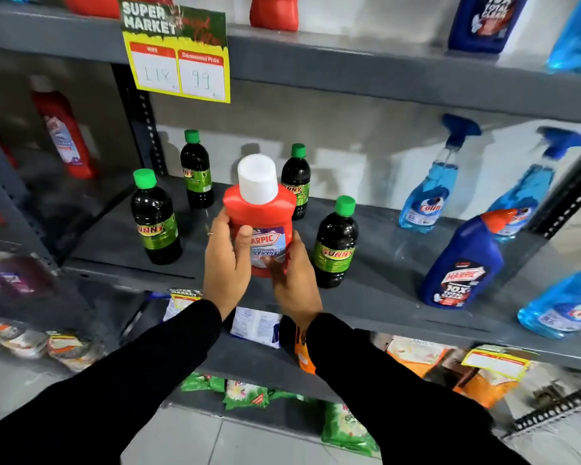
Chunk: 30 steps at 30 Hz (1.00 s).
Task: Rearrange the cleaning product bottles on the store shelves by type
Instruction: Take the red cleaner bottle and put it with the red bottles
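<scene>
The red bottle (260, 216) stands upright in the air in front of the middle shelf (383, 290), its long axis running straight up and down, white cap (257, 178) on top and label turned toward the person. It is a squat, broad-shouldered bottle in bright red plastic with a tall, rounded white cap; the label reads Harpic bathroom cleaner in red and white on a pale purple-blue field.

Both hands are wrapped on it. The left hand (223, 260) grips the left side, thumb laid across the front just beside the label, a ring on one finger. The right hand (294, 280) cups the lower right side and base, fingers curled around the edge of the label. Black sleeves cover both arms.

Behind and around it on the shelf stand four dark bottles with green caps (155, 218), upright and well apart from each other. To the right stand blue spray bottles (430, 182) and a dark blue Harpic bottle (463, 263) with an angled orange-tipped neck. A yellow price sign (178, 52) hangs from the upper shelf edge.
</scene>
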Each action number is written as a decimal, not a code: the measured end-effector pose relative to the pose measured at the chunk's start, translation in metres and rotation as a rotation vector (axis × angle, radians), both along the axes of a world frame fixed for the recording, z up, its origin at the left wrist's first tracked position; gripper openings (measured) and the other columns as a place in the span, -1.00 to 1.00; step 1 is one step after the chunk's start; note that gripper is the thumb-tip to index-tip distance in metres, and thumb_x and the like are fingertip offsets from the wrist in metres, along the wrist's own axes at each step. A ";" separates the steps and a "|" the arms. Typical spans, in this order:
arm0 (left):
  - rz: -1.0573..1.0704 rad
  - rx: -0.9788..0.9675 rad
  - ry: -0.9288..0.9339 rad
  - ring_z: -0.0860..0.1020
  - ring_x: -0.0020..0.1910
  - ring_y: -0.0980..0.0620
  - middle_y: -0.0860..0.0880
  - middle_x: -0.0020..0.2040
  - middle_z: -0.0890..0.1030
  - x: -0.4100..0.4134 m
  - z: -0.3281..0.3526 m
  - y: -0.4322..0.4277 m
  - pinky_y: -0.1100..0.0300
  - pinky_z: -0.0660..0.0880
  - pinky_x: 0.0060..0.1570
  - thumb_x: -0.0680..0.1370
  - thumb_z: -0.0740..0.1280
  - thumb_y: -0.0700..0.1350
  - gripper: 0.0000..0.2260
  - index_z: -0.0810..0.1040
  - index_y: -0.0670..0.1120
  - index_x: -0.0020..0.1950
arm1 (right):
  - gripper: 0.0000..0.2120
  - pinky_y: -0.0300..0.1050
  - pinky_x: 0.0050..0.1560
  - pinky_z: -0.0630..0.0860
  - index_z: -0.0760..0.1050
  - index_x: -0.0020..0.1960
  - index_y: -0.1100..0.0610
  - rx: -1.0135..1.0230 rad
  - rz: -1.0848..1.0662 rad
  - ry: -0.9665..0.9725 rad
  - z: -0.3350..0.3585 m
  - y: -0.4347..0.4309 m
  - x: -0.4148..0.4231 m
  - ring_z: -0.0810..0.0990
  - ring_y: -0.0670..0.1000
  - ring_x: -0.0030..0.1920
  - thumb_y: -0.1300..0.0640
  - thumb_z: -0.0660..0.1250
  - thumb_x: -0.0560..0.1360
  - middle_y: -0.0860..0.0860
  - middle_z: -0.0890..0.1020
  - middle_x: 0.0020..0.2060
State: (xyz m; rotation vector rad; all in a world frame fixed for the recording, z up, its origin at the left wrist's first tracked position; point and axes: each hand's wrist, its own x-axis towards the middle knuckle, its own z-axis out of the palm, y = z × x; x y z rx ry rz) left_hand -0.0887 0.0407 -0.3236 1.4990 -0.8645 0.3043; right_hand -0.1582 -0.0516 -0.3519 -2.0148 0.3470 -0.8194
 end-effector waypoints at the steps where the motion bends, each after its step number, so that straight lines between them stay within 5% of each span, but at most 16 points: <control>1: 0.037 -0.056 -0.047 0.46 0.03 0.35 -0.04 0.10 0.47 -0.011 0.012 0.003 0.48 0.38 0.01 0.58 0.04 0.17 -0.57 0.27 -0.04 0.34 | -0.43 0.15 0.23 0.46 0.15 0.40 0.24 -0.053 0.028 -0.055 0.010 0.005 -0.007 0.49 0.15 0.20 0.26 0.31 0.46 0.22 0.48 0.18; 6: 0.167 -0.258 -0.283 0.36 0.09 0.46 0.11 0.11 0.42 -0.033 0.120 0.015 0.53 0.28 0.07 0.61 0.02 0.07 -0.55 0.21 -0.14 0.43 | -0.41 -0.55 0.17 0.21 -0.07 0.46 -0.06 -0.276 -0.003 -0.402 0.105 0.026 -0.024 0.36 -0.18 0.09 -0.01 0.16 0.53 -0.06 0.39 0.13; 8: 0.128 -0.289 -0.309 0.37 0.12 0.48 0.21 0.18 0.40 -0.032 0.173 0.020 0.56 0.27 0.09 0.62 0.07 0.01 -0.60 0.20 -0.08 0.43 | -0.41 -0.43 0.20 0.30 -0.04 0.46 -0.13 -0.250 -0.037 -0.513 0.155 0.031 -0.022 0.41 -0.16 0.09 -0.07 0.16 0.52 -0.09 0.43 0.10; 11: -0.010 -0.284 -0.338 0.41 0.18 0.38 0.10 0.31 0.43 -0.025 0.246 0.025 0.49 0.31 0.16 0.61 0.12 -0.09 -0.63 0.24 -0.06 0.42 | -0.43 -0.04 0.21 0.48 0.16 0.45 -0.04 -0.151 -0.023 -0.653 0.226 0.029 -0.018 0.54 0.01 0.15 -0.05 0.23 0.49 -0.03 0.53 0.12; 15: -0.239 -0.187 -0.291 0.47 0.17 0.25 0.04 0.27 0.50 0.001 0.323 0.015 0.29 0.41 0.21 0.61 0.15 -0.18 -0.63 0.27 -0.09 0.42 | -0.53 -0.10 0.15 0.55 0.34 0.36 0.02 -0.149 -0.023 -0.707 0.299 0.013 -0.003 0.60 -0.15 0.05 0.03 0.30 0.47 -0.10 0.62 0.10; 17: -0.235 -0.153 -0.267 0.46 0.17 0.10 -0.08 0.29 0.50 0.019 0.346 0.003 0.12 0.41 0.27 0.59 0.15 -0.27 -0.63 0.30 -0.13 0.40 | -0.66 0.04 0.10 0.58 0.47 0.22 0.07 -0.143 -0.065 -0.658 0.320 0.000 0.014 0.65 -0.03 -0.02 0.08 0.34 0.46 -0.01 0.68 0.01; 22: -0.210 -0.052 -0.223 0.48 0.02 0.11 -0.01 0.13 0.52 0.063 0.352 -0.027 0.53 0.44 -0.16 0.56 0.16 -0.36 -0.64 0.37 -0.15 0.35 | -0.76 0.22 0.13 0.55 0.54 0.09 0.10 0.054 -0.055 -0.456 0.331 -0.030 0.062 0.64 0.20 0.01 0.22 0.38 0.42 0.16 0.69 0.00; 26: -0.237 -0.032 -0.119 0.49 0.07 0.04 -0.10 0.16 0.55 0.092 0.345 -0.041 0.32 0.47 -0.04 0.56 0.18 -0.35 -0.63 0.37 -0.12 0.34 | -0.76 0.23 0.15 0.54 0.55 0.07 0.07 0.137 -0.020 -0.347 0.328 -0.046 0.087 0.63 0.21 0.03 0.21 0.40 0.41 0.16 0.68 0.03; 30: -0.273 -0.054 -0.057 0.49 0.09 0.06 -0.04 0.14 0.53 0.107 0.341 -0.043 0.39 0.47 -0.14 0.58 0.18 -0.29 -0.61 0.32 -0.06 0.39 | -0.76 0.22 0.11 0.57 0.51 0.09 0.09 0.123 -0.014 -0.333 0.329 -0.048 0.095 0.65 0.19 0.01 0.16 0.40 0.43 0.16 0.67 0.05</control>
